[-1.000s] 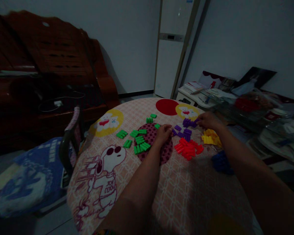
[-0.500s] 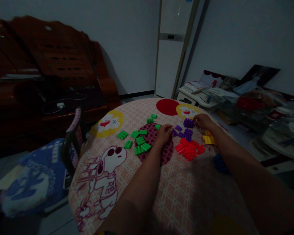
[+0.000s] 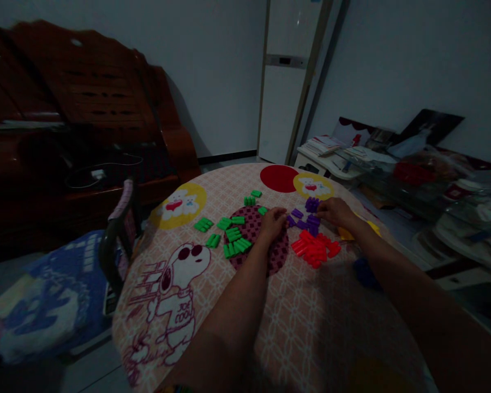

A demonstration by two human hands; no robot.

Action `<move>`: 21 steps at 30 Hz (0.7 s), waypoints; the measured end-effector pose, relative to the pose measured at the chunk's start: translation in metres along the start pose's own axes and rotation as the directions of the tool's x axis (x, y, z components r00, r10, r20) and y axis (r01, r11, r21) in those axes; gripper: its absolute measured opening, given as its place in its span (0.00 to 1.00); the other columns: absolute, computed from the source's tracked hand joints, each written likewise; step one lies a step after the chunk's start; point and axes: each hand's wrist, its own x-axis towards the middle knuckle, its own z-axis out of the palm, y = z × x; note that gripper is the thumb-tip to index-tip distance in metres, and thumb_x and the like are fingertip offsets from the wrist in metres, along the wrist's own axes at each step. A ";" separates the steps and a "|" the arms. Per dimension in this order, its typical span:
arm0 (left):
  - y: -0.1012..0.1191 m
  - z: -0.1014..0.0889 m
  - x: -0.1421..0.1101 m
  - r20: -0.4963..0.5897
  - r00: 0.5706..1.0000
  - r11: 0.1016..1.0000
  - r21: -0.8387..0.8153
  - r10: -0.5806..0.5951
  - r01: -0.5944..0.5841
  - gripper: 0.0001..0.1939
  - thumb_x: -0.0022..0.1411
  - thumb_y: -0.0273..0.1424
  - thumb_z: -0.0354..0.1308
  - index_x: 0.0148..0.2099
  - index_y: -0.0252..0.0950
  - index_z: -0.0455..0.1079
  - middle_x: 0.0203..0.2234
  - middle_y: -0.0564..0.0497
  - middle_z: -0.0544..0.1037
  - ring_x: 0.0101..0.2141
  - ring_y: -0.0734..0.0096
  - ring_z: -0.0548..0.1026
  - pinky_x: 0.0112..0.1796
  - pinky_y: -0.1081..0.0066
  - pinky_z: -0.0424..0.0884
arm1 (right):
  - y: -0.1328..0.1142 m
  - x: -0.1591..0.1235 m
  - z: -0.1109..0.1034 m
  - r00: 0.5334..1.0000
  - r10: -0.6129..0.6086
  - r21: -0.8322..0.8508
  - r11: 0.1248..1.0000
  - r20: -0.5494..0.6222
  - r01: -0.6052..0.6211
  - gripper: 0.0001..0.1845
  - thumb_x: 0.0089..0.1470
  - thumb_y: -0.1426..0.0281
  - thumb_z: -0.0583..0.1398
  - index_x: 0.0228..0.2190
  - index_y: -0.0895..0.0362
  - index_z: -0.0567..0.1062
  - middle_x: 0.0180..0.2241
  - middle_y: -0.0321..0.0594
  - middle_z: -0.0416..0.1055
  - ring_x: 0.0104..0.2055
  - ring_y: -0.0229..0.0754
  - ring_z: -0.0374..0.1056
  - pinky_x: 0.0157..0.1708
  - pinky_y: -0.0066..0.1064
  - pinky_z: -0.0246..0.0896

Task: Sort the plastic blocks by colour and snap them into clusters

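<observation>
My left hand [image 3: 273,224] is low over the maroon circle of the tablecloth, fingers curled, fingertips closed at a small purple plastic block [image 3: 290,221]. On the right, my right hand [image 3: 336,212] reaches in with bent fingers pressed at another purple block [image 3: 313,222]; its fingertips are partly hidden. Behind it stands a ridged purple cluster [image 3: 311,204]. A single purple piece [image 3: 297,213] lies between the hands. Nearer to me is a heap of red blocks [image 3: 312,248]. Several green blocks [image 3: 233,234] are scattered left of my left hand.
Yellow pieces [image 3: 347,233] and a dark blue heap [image 3: 366,273] are partly covered by my right forearm. The round table wears a patterned cloth [image 3: 303,322]. A chair [image 3: 120,229] stands at the left, and a cluttered glass-topped table [image 3: 396,180] at the right.
My right hand has shifted left and slightly down, from the ridged purple cluster to the purple block nearer to me. My left hand has stayed about where it was.
</observation>
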 end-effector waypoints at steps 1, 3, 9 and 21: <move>0.001 0.000 0.000 0.006 1.000 1.000 -0.007 -0.015 0.015 0.10 0.59 0.22 0.57 0.43 0.32 0.75 0.30 0.49 0.81 0.24 0.72 0.78 0.31 0.70 0.77 | -0.004 -0.002 0.004 1.000 -0.025 -0.032 0.999 0.012 0.026 0.12 0.56 0.63 0.63 0.38 0.55 0.83 0.37 0.42 0.81 0.39 0.44 0.74 0.35 0.28 0.59; 0.002 0.000 -0.001 0.027 0.998 0.997 -0.034 -0.065 0.066 0.10 0.60 0.21 0.56 0.44 0.32 0.75 0.30 0.49 0.80 0.24 0.73 0.77 0.30 0.71 0.76 | -0.011 -0.003 0.011 0.999 -0.050 -0.081 0.995 0.019 0.051 0.15 0.55 0.61 0.64 0.42 0.54 0.82 0.43 0.45 0.80 0.44 0.47 0.74 0.37 0.29 0.60; 0.006 0.001 -0.002 0.019 0.994 0.992 -0.074 -0.104 0.105 0.09 0.60 0.20 0.56 0.42 0.31 0.74 0.27 0.52 0.79 0.23 0.75 0.76 0.29 0.73 0.74 | -0.005 0.001 0.018 0.998 -0.004 -0.042 0.999 0.069 0.007 0.12 0.51 0.62 0.66 0.35 0.57 0.79 0.37 0.44 0.78 0.38 0.46 0.72 0.31 0.29 0.59; 0.011 0.002 -0.004 0.022 0.994 0.993 -0.031 -0.109 0.110 0.10 0.60 0.21 0.55 0.43 0.31 0.74 0.28 0.51 0.80 0.23 0.74 0.77 0.31 0.71 0.76 | 0.014 -0.007 0.016 0.859 0.470 0.658 0.585 0.202 -0.475 0.14 0.51 0.68 0.67 0.19 0.55 0.71 0.13 0.36 0.69 0.18 0.41 0.69 0.21 0.29 0.66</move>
